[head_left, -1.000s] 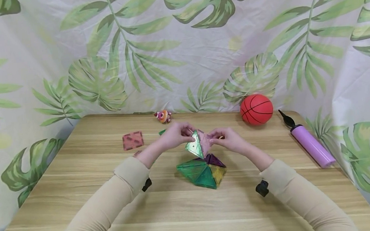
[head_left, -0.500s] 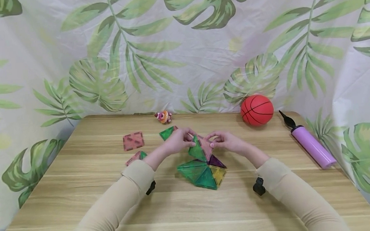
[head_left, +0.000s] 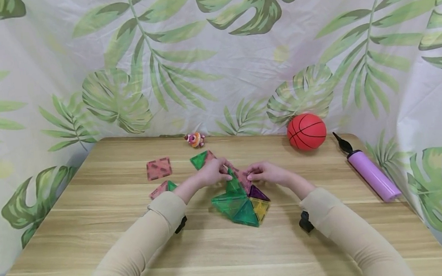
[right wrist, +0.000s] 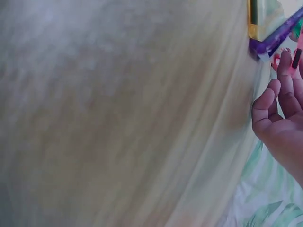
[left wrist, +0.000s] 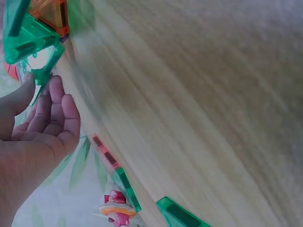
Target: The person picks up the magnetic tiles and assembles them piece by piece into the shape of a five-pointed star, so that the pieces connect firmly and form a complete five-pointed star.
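Observation:
In the head view, my left hand (head_left: 210, 172) pinches a translucent green triangular magnetic tile (head_left: 233, 187) between thumb and fingers. A pink magnetic tile (head_left: 243, 179) adjoins it, pinched by my right hand (head_left: 268, 173) from the other side. Both tiles stand tilted at the back of a cluster made of green tiles (head_left: 227, 204), a yellow tile (head_left: 261, 207) and a purple tile (head_left: 257, 193). The left wrist view shows the thumb against the green tile (left wrist: 43, 74). Only an edge of the pink tile (right wrist: 297, 59) appears in the right wrist view.
Left of the cluster lie a pink square tile (head_left: 159, 168), a pink-and-green piece (head_left: 160, 189) and a green triangle (head_left: 199, 159) beside more pink. A small figurine (head_left: 195, 139), a red ball (head_left: 306, 131) and a purple hand pump (head_left: 373, 175) stand farther back and right.
Both hands have come down toward the cluster with the green and pink tiles, which now meet its back edge. The loose tiles on the left have come into fuller view.

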Available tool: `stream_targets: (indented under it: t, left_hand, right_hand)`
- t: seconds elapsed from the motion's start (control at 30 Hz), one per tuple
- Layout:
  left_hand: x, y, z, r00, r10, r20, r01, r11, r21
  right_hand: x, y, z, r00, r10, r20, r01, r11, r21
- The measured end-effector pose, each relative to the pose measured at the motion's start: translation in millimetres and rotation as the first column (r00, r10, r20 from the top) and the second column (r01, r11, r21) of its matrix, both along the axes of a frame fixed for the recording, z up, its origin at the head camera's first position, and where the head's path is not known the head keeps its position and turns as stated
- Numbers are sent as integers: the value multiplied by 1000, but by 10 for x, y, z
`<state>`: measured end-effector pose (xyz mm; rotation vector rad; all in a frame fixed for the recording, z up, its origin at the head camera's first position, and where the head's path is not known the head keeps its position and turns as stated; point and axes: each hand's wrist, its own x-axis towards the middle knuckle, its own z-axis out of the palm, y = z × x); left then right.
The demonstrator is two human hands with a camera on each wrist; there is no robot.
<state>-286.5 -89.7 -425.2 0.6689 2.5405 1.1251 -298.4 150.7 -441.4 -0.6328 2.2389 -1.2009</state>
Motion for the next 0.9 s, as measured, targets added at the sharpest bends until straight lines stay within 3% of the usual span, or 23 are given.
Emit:
stream_targets:
  t: [0.17,0.27,0.47,0.57,0.7,0.9]
  left_hand:
    - [2,20,-10,998,-3,61,4,1000,-22]
    - [6,15,-2,998,-4,66,8,999,-50]
    - [18,-100,68,1000,-22,-13,21,997,-74]
    - [41,-209,158,998,-11,-57,7,998,-66]
    - [93,-397,268,996,-13,-92,7,998,-59]
    - [197,-745,353,989,-14,-150,-2,995,-101]
  right_hand:
    - [13,-58,-20,999,26,-25,-25,998,55]
    - [17,-68,-36,997,53,-63,-50,997,57]
    - [68,-37,-8,988,33,-153,-26,998,49]
    - [130,-17,59,973,17,-231,-4,998,56]
    - [241,-2,156,941,52,-333,-32,997,63]
    - [495,-9,217,893,58,-446,-9,994,112]
